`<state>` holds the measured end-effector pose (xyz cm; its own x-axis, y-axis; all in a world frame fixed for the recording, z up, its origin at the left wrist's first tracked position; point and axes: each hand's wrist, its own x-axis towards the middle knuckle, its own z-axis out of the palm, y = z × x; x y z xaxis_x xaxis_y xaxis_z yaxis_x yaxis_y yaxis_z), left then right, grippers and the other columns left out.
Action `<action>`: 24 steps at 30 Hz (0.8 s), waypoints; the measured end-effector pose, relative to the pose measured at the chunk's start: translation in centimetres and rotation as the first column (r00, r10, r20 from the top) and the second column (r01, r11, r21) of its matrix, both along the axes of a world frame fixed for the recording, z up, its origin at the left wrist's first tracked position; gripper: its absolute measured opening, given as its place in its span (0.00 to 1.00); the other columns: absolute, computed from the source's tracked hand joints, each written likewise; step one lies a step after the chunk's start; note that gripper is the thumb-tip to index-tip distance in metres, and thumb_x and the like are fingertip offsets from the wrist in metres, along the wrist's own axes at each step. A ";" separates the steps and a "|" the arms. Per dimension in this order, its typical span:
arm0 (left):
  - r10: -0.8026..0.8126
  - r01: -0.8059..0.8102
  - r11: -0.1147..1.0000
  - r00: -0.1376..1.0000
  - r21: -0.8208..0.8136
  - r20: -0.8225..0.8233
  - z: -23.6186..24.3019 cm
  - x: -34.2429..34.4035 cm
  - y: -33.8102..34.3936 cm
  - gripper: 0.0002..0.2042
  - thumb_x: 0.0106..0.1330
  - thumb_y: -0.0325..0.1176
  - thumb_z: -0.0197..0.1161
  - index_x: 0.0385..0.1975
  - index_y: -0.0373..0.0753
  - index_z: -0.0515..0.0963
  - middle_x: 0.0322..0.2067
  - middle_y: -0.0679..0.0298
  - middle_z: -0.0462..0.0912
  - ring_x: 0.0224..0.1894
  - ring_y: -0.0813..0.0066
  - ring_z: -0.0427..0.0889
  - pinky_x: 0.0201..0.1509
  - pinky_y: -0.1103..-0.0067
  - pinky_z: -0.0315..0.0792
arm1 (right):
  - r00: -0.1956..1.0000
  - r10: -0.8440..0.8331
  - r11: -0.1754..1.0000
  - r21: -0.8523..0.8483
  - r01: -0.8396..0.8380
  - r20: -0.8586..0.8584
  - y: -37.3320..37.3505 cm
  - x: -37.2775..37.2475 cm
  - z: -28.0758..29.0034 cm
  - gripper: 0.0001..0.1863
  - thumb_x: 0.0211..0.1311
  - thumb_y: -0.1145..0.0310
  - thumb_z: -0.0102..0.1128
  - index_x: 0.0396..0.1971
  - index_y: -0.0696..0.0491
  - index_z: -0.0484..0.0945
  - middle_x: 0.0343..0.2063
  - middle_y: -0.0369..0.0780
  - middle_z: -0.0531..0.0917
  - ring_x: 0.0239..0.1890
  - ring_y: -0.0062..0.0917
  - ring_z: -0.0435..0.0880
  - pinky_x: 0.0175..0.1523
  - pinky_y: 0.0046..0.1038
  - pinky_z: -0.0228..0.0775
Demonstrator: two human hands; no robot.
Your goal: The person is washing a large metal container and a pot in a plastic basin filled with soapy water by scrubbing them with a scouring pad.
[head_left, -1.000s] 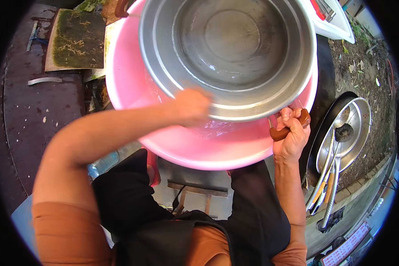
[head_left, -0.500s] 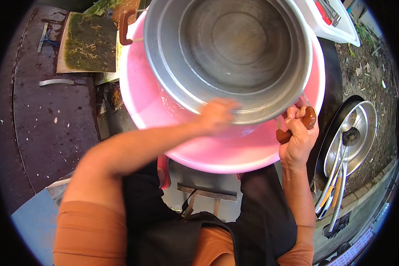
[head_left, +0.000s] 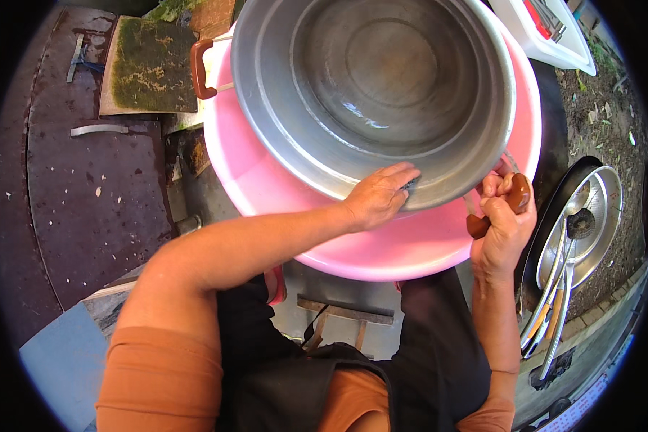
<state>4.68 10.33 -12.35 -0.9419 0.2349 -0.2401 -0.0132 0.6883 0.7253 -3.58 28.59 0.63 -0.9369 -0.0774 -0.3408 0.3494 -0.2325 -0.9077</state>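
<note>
A large grey metal pot [head_left: 324,155] with brown side handles rests tilted in a wide pink basin [head_left: 281,194], its inside facing me. My right hand [head_left: 500,223] is closed round the near right handle [head_left: 518,193] of the pot. At the near rim, my left hand [head_left: 383,196] presses its fingers over the inside edge. Under those fingertips a bit of a dark scouring pad [head_left: 410,185] shows; most of it is hidden. The other brown handle [head_left: 200,70] sticks out at the pot's far left. A small wet shine lies on the pot's inner floor.
On the right, a black pan [head_left: 536,248] holds a metal colander [head_left: 603,237] with ladles and other long-handled utensils [head_left: 554,295]. A white bin [head_left: 569,54] with utensils stands at the far right. Dark boards [head_left: 86,194] lie on the left. My legs flank a low metal bar [head_left: 345,309].
My left hand, blurred before, has moved slightly right along the pot's near rim and now looks sharp. My right hand keeps its hold on the handle. The whole view has shifted a little.
</note>
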 end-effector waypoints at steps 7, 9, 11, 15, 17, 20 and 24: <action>-0.347 0.253 0.671 0.938 -0.697 0.006 3.5 -1.9 -15.5 0.21 0.51 0.22 0.53 0.48 0.38 0.72 0.54 0.55 0.69 0.54 0.55 0.70 0.57 0.69 0.67 | 0.997 -0.035 0.999 -0.037 0.032 -0.076 0.9 0.0 -1.1 0.11 0.40 0.86 0.44 0.24 0.54 0.64 0.26 0.37 0.69 0.29 0.16 0.68 0.26 0.12 0.59; -0.202 0.235 0.796 0.972 -0.558 0.121 0.0 -0.1 -13.4 0.21 0.49 0.22 0.56 0.47 0.37 0.72 0.53 0.57 0.70 0.53 0.56 0.71 0.56 0.69 0.68 | 0.999 0.016 0.999 -0.034 -0.018 -0.048 0.4 -0.4 -0.2 0.10 0.41 0.86 0.44 0.25 0.55 0.65 0.27 0.36 0.69 0.31 0.17 0.68 0.34 0.14 0.60; 0.041 -0.040 0.997 0.999 -0.069 0.010 2.3 0.8 -3.7 0.20 0.48 0.23 0.58 0.45 0.36 0.73 0.51 0.56 0.71 0.53 0.56 0.71 0.56 0.69 0.68 | 0.996 0.015 1.000 0.010 -0.014 -0.088 0.3 -0.5 -0.5 0.10 0.42 0.85 0.45 0.25 0.55 0.66 0.27 0.36 0.70 0.31 0.17 0.67 0.34 0.14 0.60; -0.177 0.176 0.981 0.984 0.081 0.000 2.9 1.6 -5.2 0.18 0.49 0.19 0.55 0.43 0.36 0.73 0.47 0.54 0.74 0.52 0.56 0.71 0.56 0.70 0.68 | 0.997 0.011 0.998 0.055 -0.006 -0.080 1.2 -0.5 -0.3 0.11 0.42 0.85 0.44 0.27 0.55 0.66 0.27 0.35 0.70 0.22 0.11 0.64 0.17 0.11 0.53; -0.385 0.338 0.876 0.919 -0.343 -0.078 2.2 1.1 -13.2 0.16 0.45 0.16 0.54 0.37 0.34 0.76 0.42 0.53 0.76 0.50 0.56 0.72 0.55 0.71 0.69 | 0.997 -0.001 0.998 0.056 0.006 -0.081 1.9 -0.6 -0.3 0.14 0.42 0.86 0.44 0.33 0.58 0.68 0.27 0.35 0.70 0.20 0.10 0.63 0.14 0.11 0.49; -0.441 0.407 0.814 0.898 -0.415 0.016 3.3 0.2 -13.3 0.13 0.43 0.17 0.54 0.30 0.33 0.77 0.39 0.53 0.77 0.46 0.57 0.73 0.52 0.70 0.70 | 0.999 0.013 0.998 0.064 -0.010 -0.050 1.7 -0.3 -0.3 0.17 0.42 0.86 0.45 0.37 0.60 0.69 0.27 0.35 0.70 0.19 0.10 0.63 0.13 0.11 0.49; -0.130 0.132 0.991 0.989 0.025 -0.063 2.9 0.1 -2.4 0.11 0.46 0.20 0.55 0.30 0.38 0.78 0.39 0.57 0.78 0.45 0.59 0.73 0.50 0.70 0.69 | 1.000 0.006 0.996 0.085 -0.005 -0.010 0.8 -0.5 0.2 0.20 0.41 0.86 0.44 0.40 0.61 0.69 0.27 0.35 0.71 0.19 0.10 0.65 0.13 0.12 0.49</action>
<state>4.79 7.98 -9.40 -0.9153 0.3632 -0.1742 0.1207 0.6600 0.7415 -4.13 29.39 0.78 -0.9400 -0.0541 -0.3368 0.3411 -0.1523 -0.9276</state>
